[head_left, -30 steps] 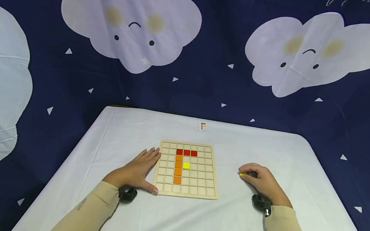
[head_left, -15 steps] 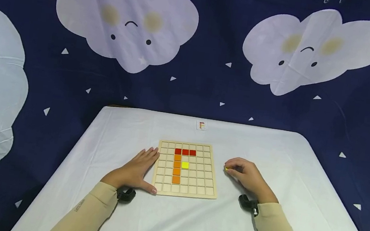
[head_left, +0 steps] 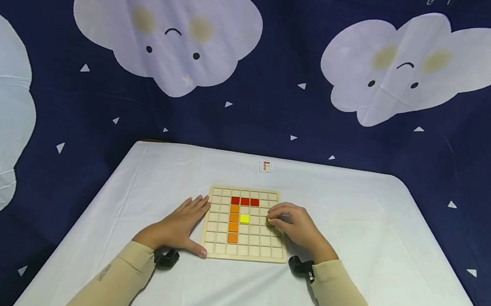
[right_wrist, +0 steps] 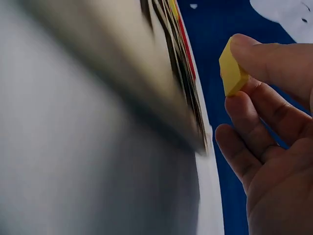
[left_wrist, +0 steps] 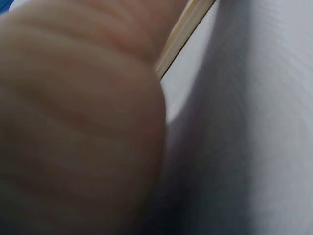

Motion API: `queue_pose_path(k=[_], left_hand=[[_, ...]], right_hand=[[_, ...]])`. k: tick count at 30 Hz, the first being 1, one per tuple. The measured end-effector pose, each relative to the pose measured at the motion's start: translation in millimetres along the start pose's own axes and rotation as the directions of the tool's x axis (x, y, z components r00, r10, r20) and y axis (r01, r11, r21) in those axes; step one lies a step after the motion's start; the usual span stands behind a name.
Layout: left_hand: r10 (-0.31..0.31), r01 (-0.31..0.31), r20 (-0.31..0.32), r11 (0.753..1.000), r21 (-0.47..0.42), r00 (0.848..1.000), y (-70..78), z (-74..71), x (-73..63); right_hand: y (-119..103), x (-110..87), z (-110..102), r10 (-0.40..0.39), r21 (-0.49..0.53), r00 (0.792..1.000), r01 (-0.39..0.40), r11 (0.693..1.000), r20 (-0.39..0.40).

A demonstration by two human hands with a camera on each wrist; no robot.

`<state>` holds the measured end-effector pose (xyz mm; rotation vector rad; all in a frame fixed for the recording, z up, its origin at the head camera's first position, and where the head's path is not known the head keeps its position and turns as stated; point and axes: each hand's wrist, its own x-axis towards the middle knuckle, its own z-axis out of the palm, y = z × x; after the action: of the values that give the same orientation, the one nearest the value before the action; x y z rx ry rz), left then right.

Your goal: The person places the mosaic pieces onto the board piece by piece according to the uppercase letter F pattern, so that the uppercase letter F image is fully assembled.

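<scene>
A wooden grid board (head_left: 221, 248) lies on the table, holding red tiles (head_left: 245, 201) in a short row, orange tiles (head_left: 234, 217) in a column below, and one yellow tile (head_left: 244, 218) beside that column. Along the board's left edge rests my left hand (head_left: 180, 224), fingers spread and thumb at the near corner. My right hand (head_left: 298, 227) is over the board's right side and pinches a second yellow tile (right_wrist: 232, 68) between thumb and fingers, seen clearly in the right wrist view. The left wrist view shows mostly the palm (left_wrist: 78, 122) and a strip of board edge.
A small card (head_left: 266, 166) printed with a coloured grid pattern lies near the table's far edge. White cloth (head_left: 226, 300) covers the table. Behind it hangs a dark blue curtain (head_left: 279, 111) with clouds. Black wrist cameras (head_left: 300, 267) sit under both wrists.
My right hand has moved left from the bare cloth to over the board's right columns, carrying the yellow tile. My left hand stays at the board's left edge.
</scene>
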<state>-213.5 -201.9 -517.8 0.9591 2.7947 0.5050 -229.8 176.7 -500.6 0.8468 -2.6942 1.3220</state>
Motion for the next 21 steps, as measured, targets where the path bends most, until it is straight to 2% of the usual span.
queue_pose_path(k=[5,12,21], left_hand=[[0.003,-0.003,-0.001,1.000,-0.011,1.000,2.0,-1.8,-0.7],[0.002,-0.002,-0.001,1.000,-0.006,1.000,1.7,-0.5,-0.5],[-0.008,0.008,-0.003,1.000,-0.015,1.000,1.9,-2.2,-0.9]], right_hand=[[-9.5,10.4,13.3,-0.046,0.000,0.999,0.046,0.999,0.024],[-17.0,24.8,29.7,-0.006,-0.093,0.995,0.015,0.996,0.096],[-26.3,33.0,41.1,0.085,-0.181,0.996,-0.078,0.980,0.032]])
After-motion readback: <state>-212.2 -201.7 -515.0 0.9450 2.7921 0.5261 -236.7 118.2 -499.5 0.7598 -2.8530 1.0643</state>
